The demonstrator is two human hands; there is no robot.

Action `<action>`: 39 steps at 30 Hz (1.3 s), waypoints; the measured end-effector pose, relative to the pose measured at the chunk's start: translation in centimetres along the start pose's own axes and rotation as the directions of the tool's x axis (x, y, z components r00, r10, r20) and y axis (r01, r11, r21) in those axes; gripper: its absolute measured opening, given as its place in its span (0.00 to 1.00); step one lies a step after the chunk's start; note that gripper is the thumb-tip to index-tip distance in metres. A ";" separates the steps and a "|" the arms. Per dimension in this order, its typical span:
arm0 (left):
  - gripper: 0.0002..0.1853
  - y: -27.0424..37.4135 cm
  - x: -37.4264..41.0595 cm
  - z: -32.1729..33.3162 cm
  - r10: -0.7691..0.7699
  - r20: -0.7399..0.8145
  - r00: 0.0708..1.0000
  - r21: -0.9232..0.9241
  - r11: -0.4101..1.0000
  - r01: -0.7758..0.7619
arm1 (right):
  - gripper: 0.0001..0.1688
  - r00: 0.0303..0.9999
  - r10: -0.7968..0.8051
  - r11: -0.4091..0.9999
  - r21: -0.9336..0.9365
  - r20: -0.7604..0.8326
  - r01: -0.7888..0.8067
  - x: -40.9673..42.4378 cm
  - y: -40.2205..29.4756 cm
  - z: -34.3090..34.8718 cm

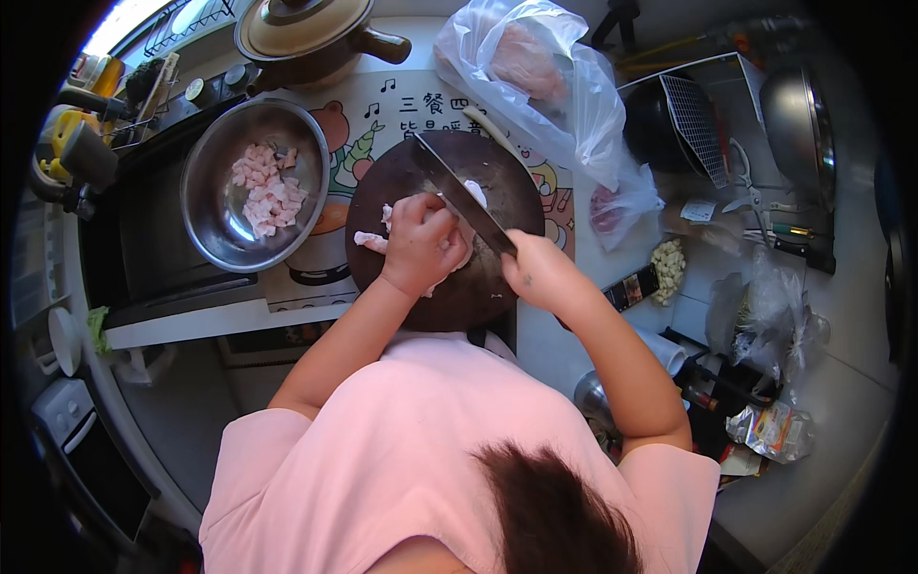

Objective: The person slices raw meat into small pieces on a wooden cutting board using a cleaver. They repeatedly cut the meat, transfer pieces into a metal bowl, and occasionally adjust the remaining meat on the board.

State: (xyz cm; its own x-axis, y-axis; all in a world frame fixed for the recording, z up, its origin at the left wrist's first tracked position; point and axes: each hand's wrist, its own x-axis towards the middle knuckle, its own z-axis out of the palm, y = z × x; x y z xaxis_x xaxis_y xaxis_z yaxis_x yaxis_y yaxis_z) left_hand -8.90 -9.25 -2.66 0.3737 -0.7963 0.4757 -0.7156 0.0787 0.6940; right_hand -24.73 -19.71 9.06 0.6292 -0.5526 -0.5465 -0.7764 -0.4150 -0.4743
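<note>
A round dark chopping board (430, 308) lies before me with pale raw meat (466, 240) on it. My left hand (423, 240) presses on the meat with curled fingers, which hide much of it. My right hand (534, 265) grips the handle of a broad kitchen knife (466, 197); its blade slants up and left across the board, close to my left fingers. A white piece of meat (475, 192) shows on the blade's far side. Smaller pale strips (371, 241) lie at the board's left. To the left, a steel bowl (208, 215) holds chopped pale meat (269, 194).
A lidded clay pot (305, 36) stands behind the bowl, its handle pointing right. Plastic bags of raw meat (531, 61) sit beyond the board. At right are a phone (631, 287), peeled garlic cloves (668, 271), scissors (749, 183) and a wok (796, 136). A dark sink (165, 215) lies left.
</note>
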 end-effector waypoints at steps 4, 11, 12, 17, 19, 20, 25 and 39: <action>0.10 0.1 0.1 -0.1 -0.019 0.027 0.999 -0.025 0.999 0.020 | 0.11 0.999 -0.040 0.998 0.038 -0.010 0.041 0.3 0.8 0.0; 0.10 0.0 0.3 0.0 -0.002 -0.045 0.999 -0.022 1.000 0.001 | 0.13 0.986 0.009 0.998 0.067 -0.164 0.002 1.9 -0.8 3.2; 0.10 -0.2 0.1 0.0 -0.001 -0.033 0.999 -0.023 1.000 0.001 | 0.14 0.994 0.042 0.999 0.023 -0.102 -0.040 0.8 -0.3 2.9; 0.09 -0.1 0.2 0.0 -0.001 -0.001 1.000 -0.032 0.999 0.001 | 0.12 0.997 0.075 0.997 -0.007 -0.028 -0.075 1.1 1.0 2.2; 0.09 0.5 0.5 0.0 0.006 -0.007 1.000 -0.018 1.000 -0.006 | 0.12 0.995 0.077 0.997 0.000 -0.059 -0.077 4.5 -0.2 2.9; 0.09 0.5 0.6 0.1 0.000 -0.020 1.000 0.000 1.000 0.000 | 0.13 0.996 0.055 0.998 -0.028 -0.065 -0.056 5.3 -0.7 3.0; 0.08 0.1 -0.1 0.1 -0.049 -0.009 0.999 0.003 0.999 0.049 | 0.13 0.999 -0.011 1.000 -0.005 -0.035 0.011 2.1 1.9 3.2; 0.08 -0.2 -0.6 0.1 0.008 -0.088 0.996 -0.031 0.999 -0.011 | 0.12 0.996 0.034 0.999 -0.018 -0.086 -0.035 1.2 3.3 4.6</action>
State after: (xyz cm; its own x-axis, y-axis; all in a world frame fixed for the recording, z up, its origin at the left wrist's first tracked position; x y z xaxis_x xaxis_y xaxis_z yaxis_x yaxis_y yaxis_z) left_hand -9.05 -8.84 -3.14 0.4185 -0.7398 0.5269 -0.7011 0.1056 0.7052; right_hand -26.35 -18.38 3.66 0.5974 -0.6266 -0.5004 -0.7986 -0.4084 -0.4420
